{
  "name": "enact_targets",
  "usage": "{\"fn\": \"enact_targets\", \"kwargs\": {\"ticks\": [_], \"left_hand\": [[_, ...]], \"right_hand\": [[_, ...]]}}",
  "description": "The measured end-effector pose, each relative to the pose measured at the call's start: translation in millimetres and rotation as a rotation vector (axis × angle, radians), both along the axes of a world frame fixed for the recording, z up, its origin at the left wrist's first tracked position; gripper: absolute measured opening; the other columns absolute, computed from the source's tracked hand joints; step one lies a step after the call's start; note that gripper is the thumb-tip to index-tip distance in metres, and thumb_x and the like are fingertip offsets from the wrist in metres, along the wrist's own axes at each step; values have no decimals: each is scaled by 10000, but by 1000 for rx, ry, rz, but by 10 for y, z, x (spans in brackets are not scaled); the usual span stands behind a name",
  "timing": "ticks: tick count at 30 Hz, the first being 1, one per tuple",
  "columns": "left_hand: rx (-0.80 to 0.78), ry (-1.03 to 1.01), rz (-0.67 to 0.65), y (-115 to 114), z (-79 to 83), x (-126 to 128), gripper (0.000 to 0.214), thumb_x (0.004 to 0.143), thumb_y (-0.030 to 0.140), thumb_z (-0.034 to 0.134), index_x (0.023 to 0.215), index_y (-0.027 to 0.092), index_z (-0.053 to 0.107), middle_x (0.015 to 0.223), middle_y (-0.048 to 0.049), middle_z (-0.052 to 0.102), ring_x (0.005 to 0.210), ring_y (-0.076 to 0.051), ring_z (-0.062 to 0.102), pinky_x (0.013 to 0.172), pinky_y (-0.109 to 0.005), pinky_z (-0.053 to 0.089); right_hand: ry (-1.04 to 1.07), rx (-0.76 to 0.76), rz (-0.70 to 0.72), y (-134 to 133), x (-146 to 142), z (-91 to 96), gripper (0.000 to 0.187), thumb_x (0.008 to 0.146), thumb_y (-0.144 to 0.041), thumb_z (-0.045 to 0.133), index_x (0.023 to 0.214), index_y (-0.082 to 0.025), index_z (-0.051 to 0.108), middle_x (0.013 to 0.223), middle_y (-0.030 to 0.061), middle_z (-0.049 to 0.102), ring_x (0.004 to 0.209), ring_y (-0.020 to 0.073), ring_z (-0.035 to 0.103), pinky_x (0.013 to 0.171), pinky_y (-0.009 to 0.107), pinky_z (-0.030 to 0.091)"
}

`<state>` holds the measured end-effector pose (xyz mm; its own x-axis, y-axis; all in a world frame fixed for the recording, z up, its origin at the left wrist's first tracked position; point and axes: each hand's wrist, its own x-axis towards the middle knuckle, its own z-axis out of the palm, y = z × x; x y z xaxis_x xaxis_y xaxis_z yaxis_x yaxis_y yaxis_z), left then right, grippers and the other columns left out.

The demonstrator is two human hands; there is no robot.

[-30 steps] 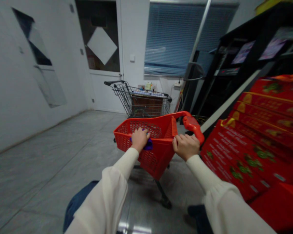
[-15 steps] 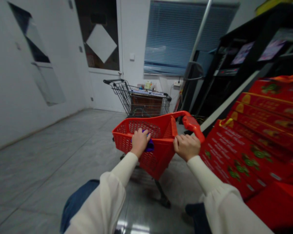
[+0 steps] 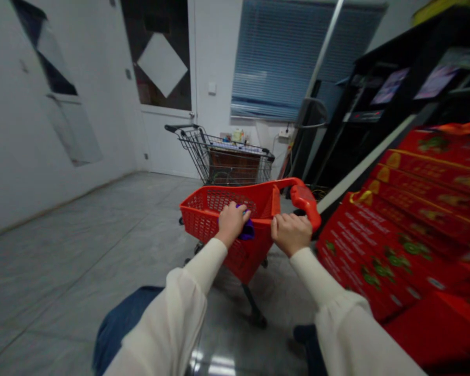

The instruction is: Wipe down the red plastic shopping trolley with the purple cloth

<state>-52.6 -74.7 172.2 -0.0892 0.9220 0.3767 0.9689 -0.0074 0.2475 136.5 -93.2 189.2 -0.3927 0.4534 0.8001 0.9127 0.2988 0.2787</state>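
Observation:
In front of me stands a red plastic shopping cart [image 3: 198, 222] on a dark wheeled frame. My left hand [image 3: 232, 223] is closed round a purple cloth [image 3: 246, 231], pressed against the top rim of the cart's near side. My right hand [image 3: 292, 232] grips the red rim and handle arm at the cart's right end, with its fingers wrapped over the top. The red handle [image 3: 304, 198] curves up just beyond that hand. Part of the cloth is hidden under my left fingers.
Behind the red cart is a grey wire shopping cart [image 3: 191, 149] beside a brown box [image 3: 235, 166]. Stacked red gift boxes [image 3: 384, 250] rise close on the right, near a black shelf [image 3: 360, 120]. A white door [image 3: 168, 146] and wall lie beyond the grey floor [image 3: 82, 235].
My left hand has slid the purple cloth a little to the right along the rim. The red cart's handle end and my right hand have shifted slightly left.

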Motion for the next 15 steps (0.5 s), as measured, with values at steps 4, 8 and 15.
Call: {"fn": "enact_targets", "kwargs": {"ticks": [4, 8, 15], "left_hand": [[-66, 44, 74, 85, 44, -277, 404, 983, 519, 404, 1185, 285, 665, 1137, -112, 587, 1032, -255, 602, 849, -339, 460], [-33, 56, -28, 64, 165, -142, 422, 987, 532, 381, 1186, 288, 662, 1144, -102, 593, 1028, -243, 608, 868, -334, 454], [-55, 25, -77, 110, 156, -263, 412, 988, 528, 392, 1218, 299, 646, 1126, -84, 597, 1025, -217, 617, 882, -301, 446]], "right_hand": [[34, -11, 17, -2, -195, -35, 328, 933, -249, 480, 634, -187, 599, 624, 50, 613, 632, 167, 443, 674, 358, 197], [56, -33, 21, -27, -438, -63, 301, 947, -237, 482, 678, -181, 606, 641, 57, 612, 653, 178, 476, 682, 361, 211], [-59, -166, 153, -220, -341, 134, 155, 913, -210, 538, 868, -176, 683, 814, 90, 680, 853, 225, 553, 828, 370, 296]]}}
